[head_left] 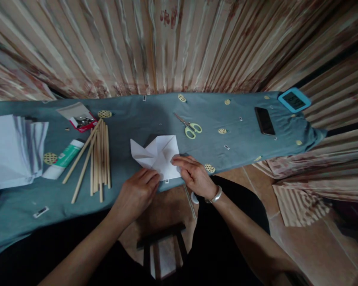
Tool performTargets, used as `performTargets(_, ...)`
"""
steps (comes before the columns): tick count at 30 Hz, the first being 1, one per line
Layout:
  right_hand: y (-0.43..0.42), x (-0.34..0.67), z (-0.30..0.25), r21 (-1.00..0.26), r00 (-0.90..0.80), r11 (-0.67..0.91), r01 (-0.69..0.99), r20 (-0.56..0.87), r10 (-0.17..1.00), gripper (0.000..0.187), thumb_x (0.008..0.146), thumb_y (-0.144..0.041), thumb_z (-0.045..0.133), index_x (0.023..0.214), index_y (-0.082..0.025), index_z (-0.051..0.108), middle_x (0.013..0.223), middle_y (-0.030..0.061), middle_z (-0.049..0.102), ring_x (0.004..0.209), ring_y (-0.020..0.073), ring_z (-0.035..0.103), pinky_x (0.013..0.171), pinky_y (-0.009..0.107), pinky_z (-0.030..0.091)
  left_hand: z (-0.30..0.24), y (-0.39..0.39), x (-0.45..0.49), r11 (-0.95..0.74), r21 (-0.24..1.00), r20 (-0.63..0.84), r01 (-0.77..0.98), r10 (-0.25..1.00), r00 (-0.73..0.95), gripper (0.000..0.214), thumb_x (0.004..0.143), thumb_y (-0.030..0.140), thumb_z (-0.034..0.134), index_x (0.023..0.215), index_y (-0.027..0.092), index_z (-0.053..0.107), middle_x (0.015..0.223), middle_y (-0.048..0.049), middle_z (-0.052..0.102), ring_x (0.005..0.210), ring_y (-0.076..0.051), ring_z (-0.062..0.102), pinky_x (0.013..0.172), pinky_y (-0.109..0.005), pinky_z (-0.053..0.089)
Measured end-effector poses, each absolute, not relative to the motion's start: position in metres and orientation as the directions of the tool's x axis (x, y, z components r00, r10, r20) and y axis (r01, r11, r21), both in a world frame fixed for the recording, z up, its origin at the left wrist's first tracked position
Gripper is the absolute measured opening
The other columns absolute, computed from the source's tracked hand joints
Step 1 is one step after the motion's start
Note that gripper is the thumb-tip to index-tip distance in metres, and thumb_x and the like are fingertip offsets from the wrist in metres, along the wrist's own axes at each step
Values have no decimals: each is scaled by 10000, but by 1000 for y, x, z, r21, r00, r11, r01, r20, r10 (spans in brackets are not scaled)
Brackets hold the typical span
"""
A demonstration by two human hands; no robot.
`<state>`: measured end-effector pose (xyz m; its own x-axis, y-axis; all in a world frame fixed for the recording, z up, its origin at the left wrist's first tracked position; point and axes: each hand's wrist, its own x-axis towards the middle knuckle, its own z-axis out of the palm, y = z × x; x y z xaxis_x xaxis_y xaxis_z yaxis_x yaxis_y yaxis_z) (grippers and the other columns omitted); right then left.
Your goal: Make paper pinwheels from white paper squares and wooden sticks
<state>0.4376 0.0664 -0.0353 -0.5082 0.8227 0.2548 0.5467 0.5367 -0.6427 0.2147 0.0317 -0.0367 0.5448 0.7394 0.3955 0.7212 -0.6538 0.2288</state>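
A white sheet of paper (158,153), creased and partly folded into a pinwheel-like shape, lies at the near edge of the cloth-covered table. At its lower left, my left hand (139,188) pinches the paper with curled fingers. On the right side, my right hand (195,174) has its fingers closed on the edge of the same paper; a bracelet circles that wrist. The fingertips of both hands are partly hidden. Scissors (189,127) with green handles rest beyond the paper, apart from both hands.
Left of the paper lie several wooden sticks (100,159), a glue stick (64,159), a red box (82,121) of small metal pieces and stacked paper (8,151). A phone (264,120) and a blue digital clock (294,100) are at the right. Curtains (167,47) hang behind the table (131,107).
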Motion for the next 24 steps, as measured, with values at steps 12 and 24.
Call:
performTargets(12, 64, 446, -35, -709, -566, 477, 520, 132, 813, 389, 846, -311, 714, 1211, -215, 624, 1356, 126, 605, 1246, 279, 554, 1046, 496, 464, -33, 31, 220, -628, 223, 301, 745, 772, 560, 138, 908, 85, 513, 849, 128, 630, 855, -69, 671, 773, -213, 618, 656, -317, 546)
performTargets(24, 72, 438, -40, -891, -477, 292, 349, 99, 873, 39, 870, -227, 680, 905, -238, 694, 1143, 68, 707, 1116, 218, 645, 986, 434, 505, -30, 25, 219, -630, 244, 293, 738, 773, 563, 184, 939, 105, 484, 838, 119, 637, 848, -82, 672, 768, -204, 628, 634, -313, 558)
